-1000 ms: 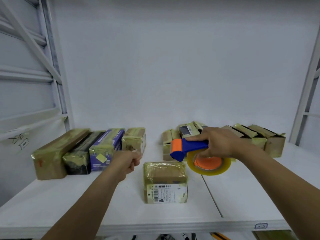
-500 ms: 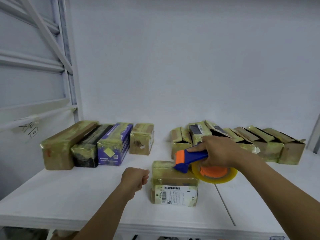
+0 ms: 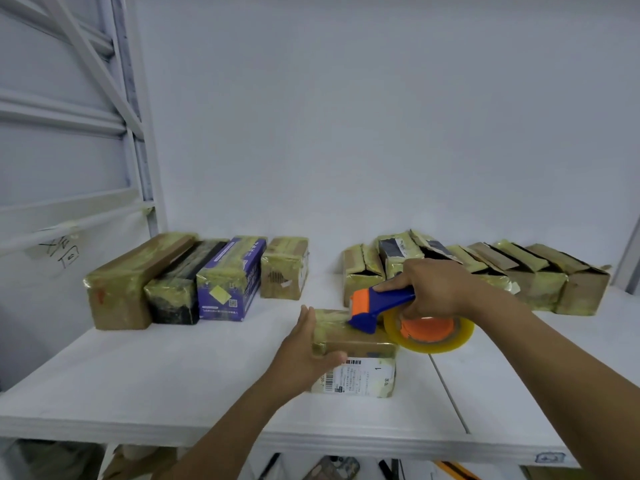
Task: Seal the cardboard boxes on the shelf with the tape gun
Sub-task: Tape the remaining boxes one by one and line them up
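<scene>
Gripping the tape gun (image 3: 381, 308) by its blue handle, the right hand (image 3: 438, 289) is pressing the tool's orange-and-blue head onto the top of the small box (image 3: 360, 344) at the front of the shelf (image 3: 138, 393).

Half a second ago the left hand (image 3: 304, 351) was hanging as a closed fist just left of this box; now it is opening flat against the box's left end, fingers along the side and thumb crossing the front face above the shipping label (image 3: 360, 375), steadying it without fully wrapping it. The gun's head is sitting lower and closer to the box's left top edge than before, with the tape roll (image 3: 429, 332) overhanging the right corner. Taped boxes are standing in a row at back left (image 3: 173, 282), and boxes with flaps standing open at back right (image 3: 519, 271).
</scene>
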